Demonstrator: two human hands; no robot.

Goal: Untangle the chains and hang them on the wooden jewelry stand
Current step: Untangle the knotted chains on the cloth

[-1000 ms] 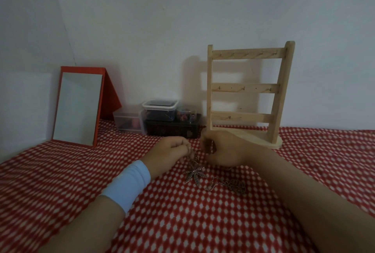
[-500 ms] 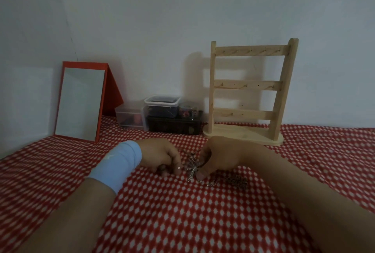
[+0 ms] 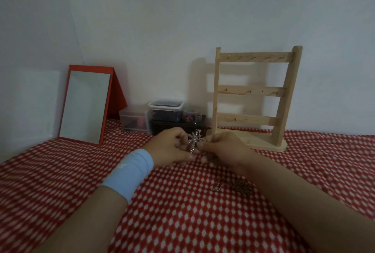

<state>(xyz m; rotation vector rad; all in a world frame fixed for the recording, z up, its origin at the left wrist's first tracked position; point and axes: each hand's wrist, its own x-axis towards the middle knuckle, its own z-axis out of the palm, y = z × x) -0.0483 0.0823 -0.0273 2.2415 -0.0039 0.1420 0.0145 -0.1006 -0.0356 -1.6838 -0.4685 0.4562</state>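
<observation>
A silver pendant chain with a leaf-like pendant is held up between both hands, just above the cloth. My left hand, with a light blue wristband, pinches it from the left. My right hand pinches it from the right. A second, darker tangle of chain lies on the cloth beside my right forearm. The wooden jewelry stand rises behind my hands, with three hook rails and nothing hanging on them.
A red-framed mirror leans at the back left. Small plastic boxes and a dark box stand against the wall left of the stand. A red-and-white patterned cloth covers the surface.
Both hands have lifted the pendant chain off the cloth, away from the darker tangle, which stays lying by my right forearm. The view has tilted slightly.
</observation>
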